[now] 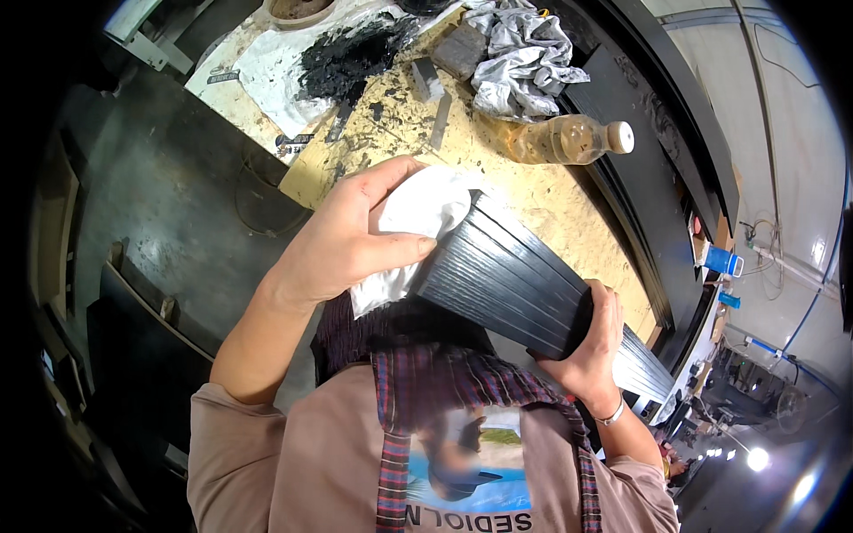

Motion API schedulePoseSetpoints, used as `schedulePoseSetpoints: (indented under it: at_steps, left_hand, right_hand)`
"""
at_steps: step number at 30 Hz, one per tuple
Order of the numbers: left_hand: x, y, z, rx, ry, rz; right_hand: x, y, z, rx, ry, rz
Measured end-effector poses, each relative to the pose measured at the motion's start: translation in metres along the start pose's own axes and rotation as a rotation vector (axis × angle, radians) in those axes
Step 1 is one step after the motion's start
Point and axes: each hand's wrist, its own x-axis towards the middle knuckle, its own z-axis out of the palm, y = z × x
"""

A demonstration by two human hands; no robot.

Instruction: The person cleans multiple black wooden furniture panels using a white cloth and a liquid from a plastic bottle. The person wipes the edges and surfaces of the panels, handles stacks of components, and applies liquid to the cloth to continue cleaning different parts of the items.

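Observation:
A long black board (511,275) with grooves along its length is held up in front of my body, slanting down to the right. My left hand (342,240) is closed on a white cloth (418,213), pressed against the board's near-left end. The thumb lies over the cloth, and the other fingers are partly hidden behind it. Farther along, my right hand (595,342) grips the board by its edge, its fingers wrapped over the far side. The board's right end runs on past that hand.
Beyond the board stands a yellowish worktable (373,142) smeared with black paste (351,53). On it are a clear bottle (569,139) lying on its side, a crumpled grey cloth (524,62), a dark block (459,51) and a scraper (427,80). Dark panels (622,115) lean along the right.

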Motion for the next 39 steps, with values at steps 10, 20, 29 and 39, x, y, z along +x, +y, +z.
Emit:
schedulePoseSetpoints:
  at_steps: [10, 20, 29, 39]
  left_hand:
    - [0.002, 0.003, -0.002, 0.197, -0.011, 0.038]
    - [-0.001, -0.002, 0.006, 0.059, 0.048, 0.026]
    - [-0.002, 0.004, 0.007, 0.123, 0.067, -0.015]
    - [-0.003, 0.026, 0.012, 0.388, 0.07, -0.059]
  right_hand:
    - [0.001, -0.001, 0.0, 0.005, 0.009, -0.002]
    - [0.0, 0.003, 0.002, 0.013, 0.029, -0.024]
    - [-0.001, 0.01, 0.005, 0.005, 0.063, -0.07]
    - [0.0, 0.008, 0.001, 0.002, 0.046, -0.087]
